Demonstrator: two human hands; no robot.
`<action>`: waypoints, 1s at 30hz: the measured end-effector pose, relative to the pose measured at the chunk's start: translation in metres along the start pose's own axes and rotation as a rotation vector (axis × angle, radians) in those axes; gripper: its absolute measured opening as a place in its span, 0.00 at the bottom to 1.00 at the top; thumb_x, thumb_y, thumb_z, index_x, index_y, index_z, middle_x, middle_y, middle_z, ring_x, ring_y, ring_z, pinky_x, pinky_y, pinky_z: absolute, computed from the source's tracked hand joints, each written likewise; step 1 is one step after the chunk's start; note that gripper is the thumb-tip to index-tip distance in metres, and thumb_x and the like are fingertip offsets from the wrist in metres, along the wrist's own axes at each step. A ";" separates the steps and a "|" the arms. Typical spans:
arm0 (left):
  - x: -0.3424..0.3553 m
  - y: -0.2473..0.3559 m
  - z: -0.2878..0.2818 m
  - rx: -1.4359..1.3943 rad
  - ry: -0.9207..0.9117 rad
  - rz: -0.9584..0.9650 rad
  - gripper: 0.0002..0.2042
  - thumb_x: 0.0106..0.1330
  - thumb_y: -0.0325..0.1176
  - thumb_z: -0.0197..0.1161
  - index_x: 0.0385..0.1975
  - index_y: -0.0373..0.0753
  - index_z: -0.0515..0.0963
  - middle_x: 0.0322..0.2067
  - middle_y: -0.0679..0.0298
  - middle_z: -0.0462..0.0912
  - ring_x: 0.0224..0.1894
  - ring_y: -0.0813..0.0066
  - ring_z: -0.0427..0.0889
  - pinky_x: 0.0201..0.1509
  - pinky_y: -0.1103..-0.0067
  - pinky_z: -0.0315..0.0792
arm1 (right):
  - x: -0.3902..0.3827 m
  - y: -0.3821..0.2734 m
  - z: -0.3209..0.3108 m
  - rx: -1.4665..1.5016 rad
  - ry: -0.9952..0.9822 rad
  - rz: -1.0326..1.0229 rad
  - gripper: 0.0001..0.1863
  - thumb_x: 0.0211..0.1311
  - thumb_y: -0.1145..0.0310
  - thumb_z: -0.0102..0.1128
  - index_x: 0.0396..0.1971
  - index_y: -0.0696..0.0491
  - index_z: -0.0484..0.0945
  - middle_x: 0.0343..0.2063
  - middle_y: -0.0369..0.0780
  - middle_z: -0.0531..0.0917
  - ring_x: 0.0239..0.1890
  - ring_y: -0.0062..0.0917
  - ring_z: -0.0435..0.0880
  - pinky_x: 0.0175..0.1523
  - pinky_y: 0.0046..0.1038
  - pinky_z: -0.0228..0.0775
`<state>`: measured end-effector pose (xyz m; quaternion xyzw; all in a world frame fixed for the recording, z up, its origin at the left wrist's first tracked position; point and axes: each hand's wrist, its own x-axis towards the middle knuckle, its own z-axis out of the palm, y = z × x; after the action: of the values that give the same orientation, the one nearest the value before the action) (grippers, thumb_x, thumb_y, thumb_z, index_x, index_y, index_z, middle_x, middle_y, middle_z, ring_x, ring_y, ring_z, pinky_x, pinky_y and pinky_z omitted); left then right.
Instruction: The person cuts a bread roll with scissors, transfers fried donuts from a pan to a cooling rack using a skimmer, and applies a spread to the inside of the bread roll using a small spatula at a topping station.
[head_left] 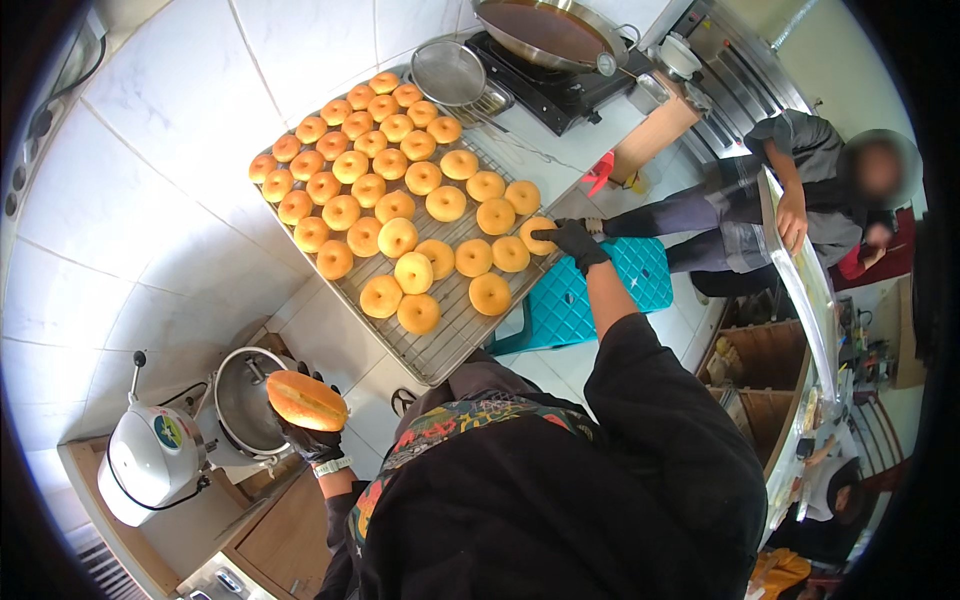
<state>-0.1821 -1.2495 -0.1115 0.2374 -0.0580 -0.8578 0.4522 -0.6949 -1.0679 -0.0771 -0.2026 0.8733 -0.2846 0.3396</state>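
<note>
Most of the view's middle is taken up by a wire cooling rack (430, 345), over which golden ring doughnuts (397, 237) are spread, closely packed at the far left and more loosely spaced toward the near edge, where a strip of bare wire is left. Beyond it, a wide metal pan (548, 63) of brown liquid, probably frying oil, is set on a black stove (545, 90). From their even colour, the frying of these doughnuts is judged to be finished; no glaze or sugar can be made out on them, and whether the bare wire is being filled or cleared cannot be told. At the rack's right edge, the outermost doughnut (535, 236) is met by the gloved right hand (578, 243); whether it is gripped cannot be told. Beside the metal mixer bowl (245, 385), a browned, pale-banded bread piece (306, 400), perhaps a doughnut seen edge-on, is held off the rack by the gloved left hand (315, 440), its fingers being curled around it.
</note>
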 end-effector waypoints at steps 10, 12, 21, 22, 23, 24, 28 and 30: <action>-0.006 0.000 -0.010 0.033 0.009 0.032 0.29 0.61 0.55 0.45 0.59 0.47 0.57 0.59 0.59 0.60 0.54 0.57 0.67 0.54 0.60 0.63 | -0.098 -0.039 0.073 -0.219 0.011 -0.249 0.27 0.43 0.49 0.63 0.34 0.59 0.77 0.33 0.48 0.80 0.36 0.37 0.79 0.40 0.33 0.70; -0.006 -0.002 -0.007 -0.009 0.019 0.033 0.29 0.60 0.55 0.46 0.58 0.47 0.58 0.58 0.59 0.62 0.53 0.57 0.67 0.53 0.58 0.63 | -0.112 -0.042 0.102 -0.244 0.113 -0.266 0.27 0.42 0.49 0.63 0.33 0.59 0.76 0.31 0.47 0.80 0.35 0.37 0.79 0.39 0.34 0.70; -0.019 0.006 -0.005 -0.053 0.019 0.005 0.29 0.60 0.56 0.46 0.57 0.46 0.60 0.57 0.60 0.64 0.50 0.57 0.69 0.52 0.60 0.63 | -0.136 -0.035 0.139 -0.296 0.291 -0.717 0.29 0.37 0.53 0.66 0.39 0.53 0.69 0.32 0.44 0.71 0.38 0.37 0.71 0.43 0.35 0.62; -0.021 0.006 -0.008 -0.052 0.031 0.011 0.29 0.59 0.56 0.47 0.56 0.45 0.60 0.56 0.59 0.64 0.50 0.57 0.69 0.52 0.61 0.63 | -0.143 -0.037 0.141 -0.430 0.227 -0.767 0.29 0.38 0.53 0.66 0.40 0.52 0.68 0.34 0.43 0.69 0.40 0.38 0.69 0.44 0.36 0.60; -0.022 0.008 -0.010 -0.050 0.037 0.019 0.29 0.59 0.56 0.47 0.56 0.44 0.61 0.56 0.59 0.64 0.50 0.57 0.69 0.52 0.61 0.64 | -0.154 -0.049 0.138 -0.453 0.196 -0.713 0.27 0.41 0.55 0.64 0.40 0.52 0.68 0.35 0.43 0.69 0.41 0.39 0.68 0.45 0.39 0.59; -0.023 0.009 -0.013 -0.052 0.036 0.026 0.29 0.59 0.56 0.47 0.56 0.44 0.61 0.56 0.59 0.64 0.50 0.57 0.69 0.52 0.61 0.64 | -0.149 -0.052 0.139 -0.453 0.195 -0.721 0.27 0.41 0.55 0.64 0.40 0.52 0.68 0.35 0.43 0.69 0.41 0.39 0.68 0.45 0.39 0.59; -0.028 0.016 -0.020 -0.202 0.038 0.005 0.27 0.60 0.55 0.48 0.57 0.48 0.62 0.57 0.57 0.63 0.54 0.54 0.66 0.51 0.52 0.62 | -0.088 -0.076 0.138 -0.364 0.415 -0.844 0.21 0.48 0.59 0.58 0.40 0.54 0.69 0.32 0.44 0.74 0.37 0.38 0.72 0.42 0.37 0.61; -0.029 0.016 -0.019 -0.251 0.066 0.003 0.27 0.60 0.55 0.48 0.56 0.48 0.62 0.57 0.57 0.63 0.54 0.53 0.66 0.51 0.51 0.62 | -0.058 -0.101 0.142 -0.500 0.397 -0.775 0.22 0.48 0.58 0.57 0.40 0.56 0.70 0.32 0.45 0.77 0.38 0.37 0.74 0.42 0.36 0.62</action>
<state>-0.1477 -1.2339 -0.1129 0.2069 0.0642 -0.8495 0.4811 -0.5382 -1.1633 -0.0720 -0.5293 0.8230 -0.2049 -0.0226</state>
